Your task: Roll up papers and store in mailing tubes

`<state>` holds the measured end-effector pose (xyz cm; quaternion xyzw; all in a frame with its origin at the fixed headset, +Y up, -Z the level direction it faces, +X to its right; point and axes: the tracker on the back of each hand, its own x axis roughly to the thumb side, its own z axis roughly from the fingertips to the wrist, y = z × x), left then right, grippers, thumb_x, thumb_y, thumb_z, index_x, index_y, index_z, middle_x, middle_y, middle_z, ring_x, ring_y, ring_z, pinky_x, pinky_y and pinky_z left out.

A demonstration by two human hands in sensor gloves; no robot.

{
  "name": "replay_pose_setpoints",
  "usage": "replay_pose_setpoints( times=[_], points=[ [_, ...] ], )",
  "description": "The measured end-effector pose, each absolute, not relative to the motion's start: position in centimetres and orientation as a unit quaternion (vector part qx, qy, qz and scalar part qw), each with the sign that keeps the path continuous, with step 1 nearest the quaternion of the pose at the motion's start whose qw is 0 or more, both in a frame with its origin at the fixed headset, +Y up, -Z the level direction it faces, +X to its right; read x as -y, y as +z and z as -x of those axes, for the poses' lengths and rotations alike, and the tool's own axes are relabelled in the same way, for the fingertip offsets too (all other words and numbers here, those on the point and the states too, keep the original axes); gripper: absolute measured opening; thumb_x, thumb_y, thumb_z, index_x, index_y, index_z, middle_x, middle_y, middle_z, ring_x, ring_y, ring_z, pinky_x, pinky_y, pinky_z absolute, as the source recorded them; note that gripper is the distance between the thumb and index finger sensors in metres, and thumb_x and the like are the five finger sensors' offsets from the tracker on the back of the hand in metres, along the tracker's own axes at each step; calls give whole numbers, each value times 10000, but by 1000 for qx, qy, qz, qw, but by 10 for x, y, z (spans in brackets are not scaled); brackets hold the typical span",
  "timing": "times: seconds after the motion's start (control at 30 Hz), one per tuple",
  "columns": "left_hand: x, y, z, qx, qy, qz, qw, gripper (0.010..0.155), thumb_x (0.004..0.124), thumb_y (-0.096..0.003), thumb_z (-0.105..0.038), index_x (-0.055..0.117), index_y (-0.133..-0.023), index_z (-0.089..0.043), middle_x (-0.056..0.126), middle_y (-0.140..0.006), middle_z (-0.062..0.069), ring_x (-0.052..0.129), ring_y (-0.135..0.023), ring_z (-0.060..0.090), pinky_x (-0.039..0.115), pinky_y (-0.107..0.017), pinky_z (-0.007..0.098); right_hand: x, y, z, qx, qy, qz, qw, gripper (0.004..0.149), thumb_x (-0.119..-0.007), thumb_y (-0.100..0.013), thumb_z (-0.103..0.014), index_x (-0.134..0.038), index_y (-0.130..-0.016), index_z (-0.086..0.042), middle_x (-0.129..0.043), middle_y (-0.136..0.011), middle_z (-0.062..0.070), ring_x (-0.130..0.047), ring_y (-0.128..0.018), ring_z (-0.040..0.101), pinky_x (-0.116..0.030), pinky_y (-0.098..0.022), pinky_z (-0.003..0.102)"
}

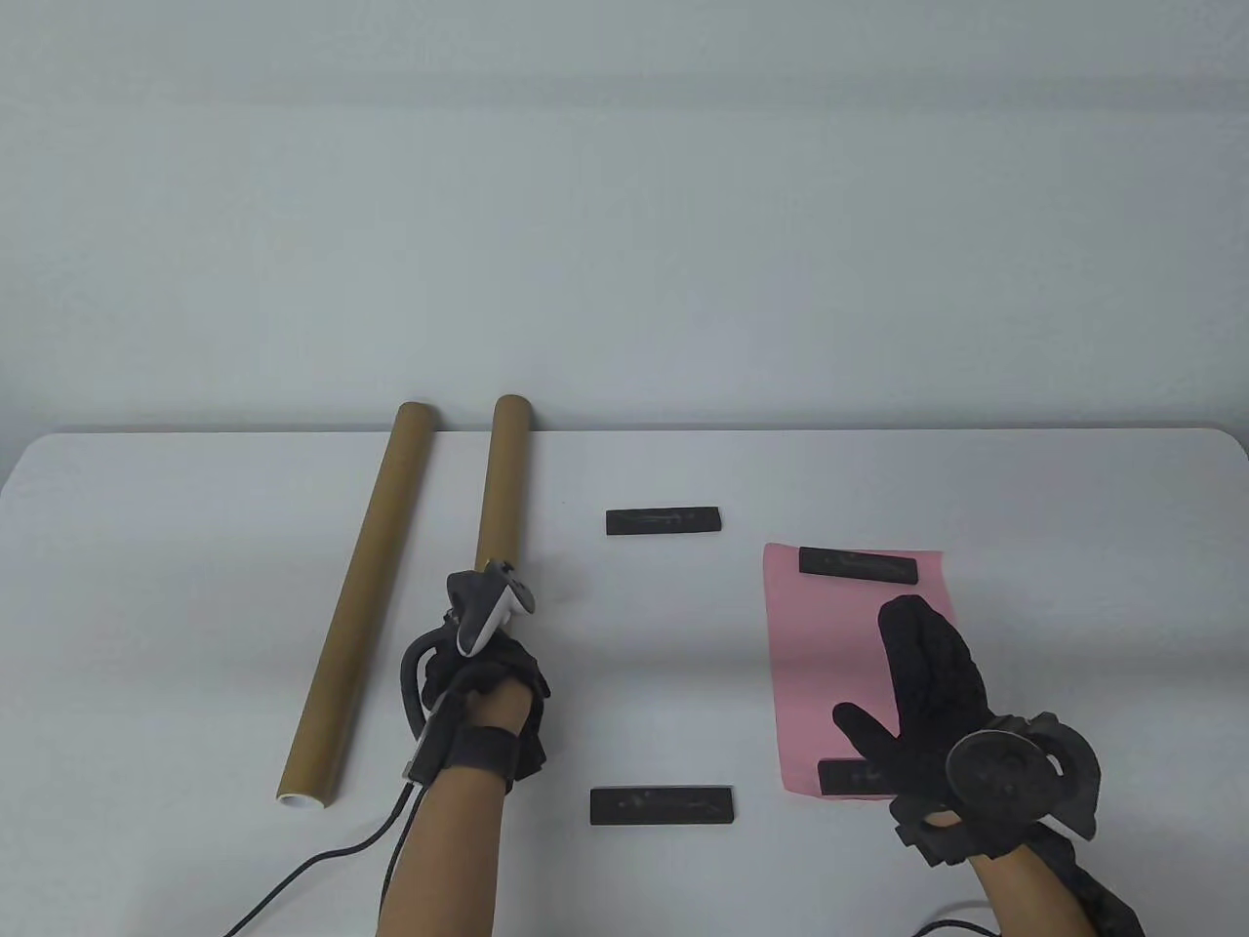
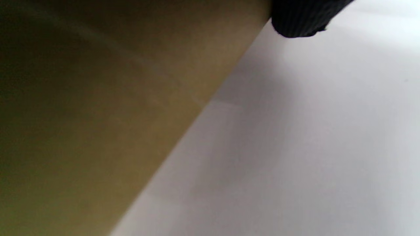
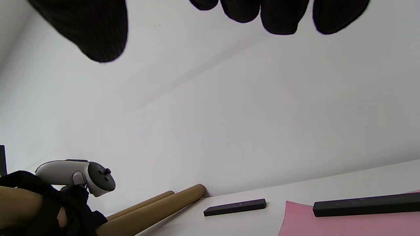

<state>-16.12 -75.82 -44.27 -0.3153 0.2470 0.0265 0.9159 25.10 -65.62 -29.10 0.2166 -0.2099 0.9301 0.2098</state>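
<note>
Two brown mailing tubes lie at the left. The left tube (image 1: pixel 359 595) has a white cap at its near end. My left hand (image 1: pixel 493 678) grips the near end of the right tube (image 1: pixel 503 488), which fills the left wrist view (image 2: pixel 98 114) with a fingertip (image 2: pixel 298 16) beside it. A pink paper (image 1: pixel 829 664) lies flat at the right, with a black bar (image 1: pixel 859 564) on its far edge and another (image 1: pixel 844 778) on its near edge. My right hand (image 1: pixel 917 673) is open, fingers spread, over the paper's near half. Its fingertips (image 3: pixel 282 13) hold nothing.
Two more black bars lie on the white table (image 1: pixel 176 547), one at the centre back (image 1: pixel 664 520) and one at the centre front (image 1: pixel 662 806). A cable (image 1: pixel 322 864) runs from my left wrist to the front edge. A plain wall stands behind.
</note>
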Motion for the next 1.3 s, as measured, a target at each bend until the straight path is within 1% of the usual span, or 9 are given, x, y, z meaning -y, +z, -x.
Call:
replay_pose_setpoints(
  times=[0.2,0.27,0.5,0.7,0.87,1.03,1.13,1.23,1.3],
  points=[
    [767,-445,152,-244,-38,307,919,957,662,-432,-611,105,-1023,-106,562,-989,140,884,-743,278,844,-521,365,658,-292,-248,199,933,-220,205,960,-758,-521,-545,-294,-1139,24,-320,-1149,327,-489,-996,656,-525,-631,780],
    [768,-446,149,-243,-56,307,918,955,643,-428,-619,104,-1021,-101,565,-985,135,888,-732,269,846,-511,352,659,-292,-248,196,933,-220,205,960,-758,-522,-544,-294,-1139,27,-318,-1148,329,-484,-996,659,-523,-630,780],
    [766,-445,152,-248,-49,307,917,969,650,-416,-645,115,-1027,-116,568,-993,121,879,-746,258,847,-524,362,660,-293,-246,190,934,-222,207,960,-756,-522,-546,-292,-1139,27,-317,-1149,328,-481,-996,660,-523,-631,780],
    [766,-445,156,-251,-38,314,915,1009,617,-387,-702,96,-1026,-120,547,-1006,117,866,-763,258,843,-548,385,661,-293,-245,183,935,-225,204,963,-753,-523,-546,-282,-1138,27,-317,-1148,328,-485,-996,656,-524,-633,778],
    [750,-442,161,-241,-10,303,922,1073,582,-344,-758,57,-1027,-119,483,-1036,128,801,-841,291,823,-585,436,661,-293,-244,181,935,-224,205,962,-752,-523,-547,-284,-1138,26,-317,-1148,329,-483,-997,657,-524,-632,779],
    [718,-439,182,-237,12,257,937,1059,579,-342,-759,85,-1041,-136,478,-1038,129,782,-857,298,804,-607,474,662,-294,-242,175,937,-226,203,964,-751,-524,-548,-281,-1138,27,-318,-1148,328,-485,-996,657,-525,-633,777],
    [703,-435,205,-247,28,233,940,1042,582,-348,-753,104,-1050,-150,459,-1047,129,746,-885,313,774,-632,496,662,-294,-243,177,936,-226,203,963,-752,-522,-547,-282,-1138,25,-321,-1147,330,-486,-996,656,-524,-633,778],
    [699,-430,233,-268,35,219,937,1000,593,-371,-718,122,-1059,-167,419,-1066,127,664,-938,347,677,-686,522,662,-294,-242,176,936,-226,204,962,-752,-524,-547,-283,-1138,26,-320,-1148,329,-485,-997,655,-525,-633,778],
    [705,-427,252,-291,25,233,928,998,620,-381,-705,124,-1061,-166,386,-1083,132,608,-977,370,627,-712,563,663,-295,-241,172,937,-226,205,963,-751,-523,-548,-281,-1139,26,-318,-1149,327,-482,-998,656,-523,-634,778]
  ],
)
